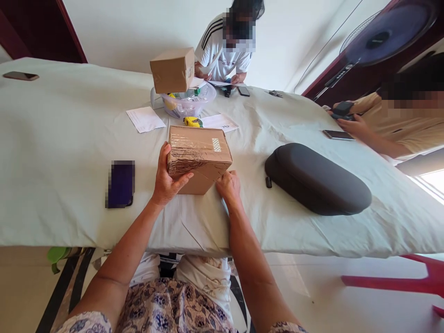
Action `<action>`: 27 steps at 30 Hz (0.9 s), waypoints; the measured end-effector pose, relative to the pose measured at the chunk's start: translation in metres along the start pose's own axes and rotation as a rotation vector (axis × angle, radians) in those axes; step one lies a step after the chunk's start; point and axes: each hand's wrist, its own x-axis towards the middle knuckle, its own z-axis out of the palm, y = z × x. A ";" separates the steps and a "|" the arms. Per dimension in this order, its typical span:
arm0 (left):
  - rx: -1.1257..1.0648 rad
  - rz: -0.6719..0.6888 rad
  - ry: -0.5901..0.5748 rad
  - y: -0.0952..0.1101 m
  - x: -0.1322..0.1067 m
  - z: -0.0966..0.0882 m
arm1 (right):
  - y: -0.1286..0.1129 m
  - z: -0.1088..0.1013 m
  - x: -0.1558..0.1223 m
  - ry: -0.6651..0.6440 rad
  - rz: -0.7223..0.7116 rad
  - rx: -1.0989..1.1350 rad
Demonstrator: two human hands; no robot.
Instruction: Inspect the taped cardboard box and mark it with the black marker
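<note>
A taped cardboard box stands near the middle of the table, slightly tilted toward me, with a small white printed label on its top right. My left hand grips its left side, thumb across the front and fingers behind the edge. Close against the box's lower right side is my right hand, its fingers curled closed; what they hold, if anything, is hidden. Just behind the box lie a yellow tape measure and a white paper.
A second cardboard box rests over a translucent basin of packaged items. A dark hard case lies right, a phone left. One person sits across the table; another sits at the right.
</note>
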 end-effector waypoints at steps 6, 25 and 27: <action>-0.037 0.003 -0.011 -0.004 -0.001 0.002 | -0.008 -0.020 0.005 0.095 0.057 0.639; -0.190 -0.108 -0.007 -0.004 -0.004 0.007 | -0.104 -0.042 -0.123 0.442 -0.927 0.709; -0.200 -0.130 -0.009 -0.003 -0.006 0.007 | -0.108 -0.038 -0.126 0.441 -0.959 0.568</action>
